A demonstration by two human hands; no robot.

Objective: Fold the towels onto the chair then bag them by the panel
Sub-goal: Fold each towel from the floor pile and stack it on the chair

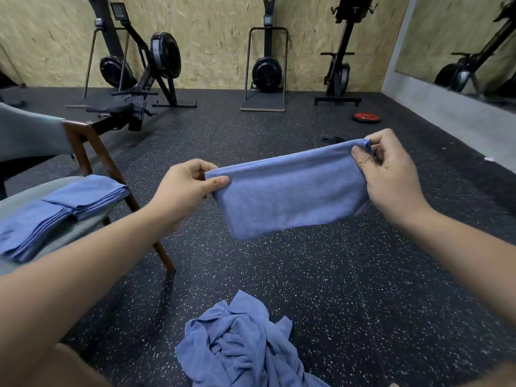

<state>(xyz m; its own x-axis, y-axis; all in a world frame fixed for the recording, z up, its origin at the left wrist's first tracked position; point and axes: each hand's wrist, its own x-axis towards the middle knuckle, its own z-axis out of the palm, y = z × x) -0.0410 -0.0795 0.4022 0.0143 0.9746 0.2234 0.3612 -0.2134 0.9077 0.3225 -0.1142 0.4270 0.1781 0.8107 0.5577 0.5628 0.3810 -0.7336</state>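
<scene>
Pinching a towel (290,196) by its top corners, left hand (184,191) and right hand (391,174) are holding it taut in the air right of the chair (82,150), long axis running left to right, right end higher. Speckled floor (363,289) is spreading under the chair; rowers (164,55) are standing beyond it by the board wall (217,37). On its seat folded towels (64,208) are lying, a crumpled pile (240,347) sitting nearer, right of it.
</scene>
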